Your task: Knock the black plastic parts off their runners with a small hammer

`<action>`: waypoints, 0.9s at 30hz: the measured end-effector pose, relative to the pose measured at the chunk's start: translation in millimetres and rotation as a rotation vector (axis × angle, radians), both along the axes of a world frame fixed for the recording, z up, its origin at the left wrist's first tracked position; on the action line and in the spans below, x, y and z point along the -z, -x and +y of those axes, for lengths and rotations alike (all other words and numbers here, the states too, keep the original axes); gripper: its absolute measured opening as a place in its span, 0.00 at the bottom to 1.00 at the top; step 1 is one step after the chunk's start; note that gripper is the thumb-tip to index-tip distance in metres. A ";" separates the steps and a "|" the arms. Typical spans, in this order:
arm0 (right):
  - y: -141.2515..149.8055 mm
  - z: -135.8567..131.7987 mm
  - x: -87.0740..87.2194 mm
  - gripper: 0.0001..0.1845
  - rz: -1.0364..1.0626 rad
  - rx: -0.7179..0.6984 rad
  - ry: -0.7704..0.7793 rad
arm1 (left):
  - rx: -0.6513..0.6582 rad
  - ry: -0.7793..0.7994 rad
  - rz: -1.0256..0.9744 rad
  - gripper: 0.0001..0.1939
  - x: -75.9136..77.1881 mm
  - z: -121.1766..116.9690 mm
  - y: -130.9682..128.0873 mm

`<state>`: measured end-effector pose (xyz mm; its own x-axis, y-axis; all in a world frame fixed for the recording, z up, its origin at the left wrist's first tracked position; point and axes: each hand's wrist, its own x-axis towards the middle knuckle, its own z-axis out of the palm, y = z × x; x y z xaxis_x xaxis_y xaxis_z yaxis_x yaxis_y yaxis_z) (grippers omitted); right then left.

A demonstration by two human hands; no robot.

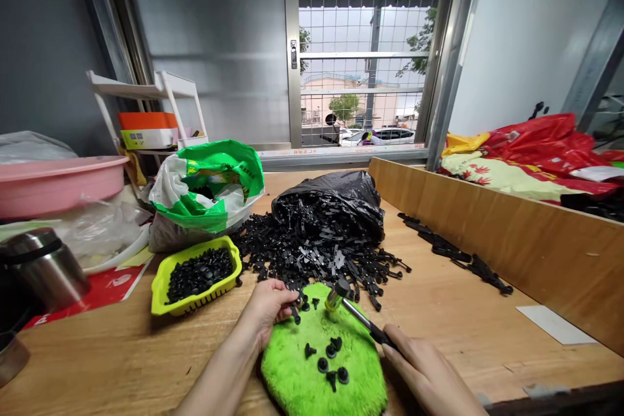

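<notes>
A fuzzy green pad (312,377) lies on the wooden table (453,312) in front of me, with several small black plastic pieces (327,359) on it. My left hand (266,309) pinches a black piece (295,316) at the pad's upper left edge. My right hand (426,374) grips the handle of a small hammer (355,315), whose metal head rests over the pad's top. Behind the pad spreads a big pile of black plastic clips (316,247) spilling from a black bag (341,198).
A yellow-green basket (160,289) of black caps sits left of the pad, with a green and white bag (209,188) behind it. A pink basin (53,182) and steel flask (43,266) stand far left. A wooden board (511,234) walls off the right side; more clips (458,253) lie along it.
</notes>
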<state>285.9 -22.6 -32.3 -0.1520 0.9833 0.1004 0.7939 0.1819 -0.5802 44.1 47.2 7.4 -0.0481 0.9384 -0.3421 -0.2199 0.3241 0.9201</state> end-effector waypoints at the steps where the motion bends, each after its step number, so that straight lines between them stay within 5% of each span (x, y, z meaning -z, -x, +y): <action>1: 0.0 0.3 -0.2 0.16 0.000 -0.001 -0.002 | 0.000 0.002 0.007 0.12 -0.2 0.0 -0.2; 13: 19.5 11.6 -28.3 0.21 0.045 -0.073 -0.084 | 0.056 0.044 0.034 0.12 1.7 6.1 2.0; 27: 26.5 13.1 -30.5 0.17 -0.068 -0.079 -0.081 | 0.053 0.013 0.059 0.12 2.3 3.8 0.3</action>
